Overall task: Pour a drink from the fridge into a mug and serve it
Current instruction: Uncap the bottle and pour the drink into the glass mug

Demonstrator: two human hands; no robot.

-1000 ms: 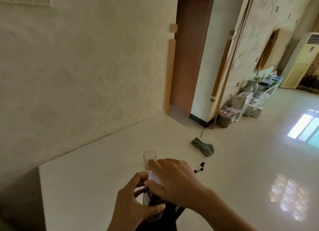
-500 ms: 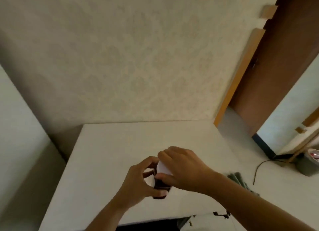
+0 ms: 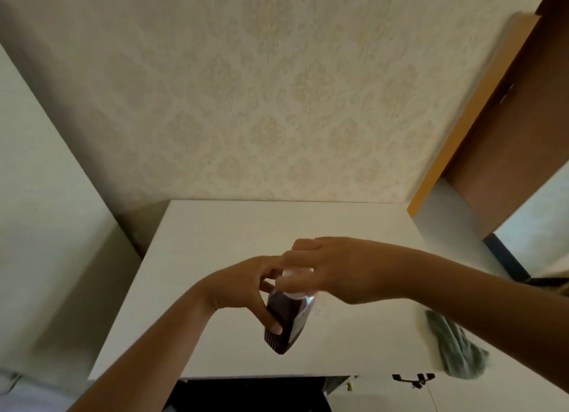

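Observation:
A small bottle of dark drink (image 3: 284, 322) with a pale cap is held above the white table (image 3: 215, 233), near its front edge. My left hand (image 3: 243, 284) is wrapped around the bottle's body, thumb on the dark lower part. My right hand (image 3: 332, 271) comes in from the right and closes over the cap, hiding most of it. No mug or glass is visible in this view.
A patterned wall stands directly behind the table. A brown door with an orange frame strip (image 3: 471, 113) is at the right. A grey-green cloth (image 3: 455, 347) lies on the floor past the table's right side. A small black clip (image 3: 412, 378) lies below the front edge.
The view has swung left and down from the room toward the wall and table. Both hands stay on the bottle, now nearer the table's middle. The clear glass seen earlier is out of sight.

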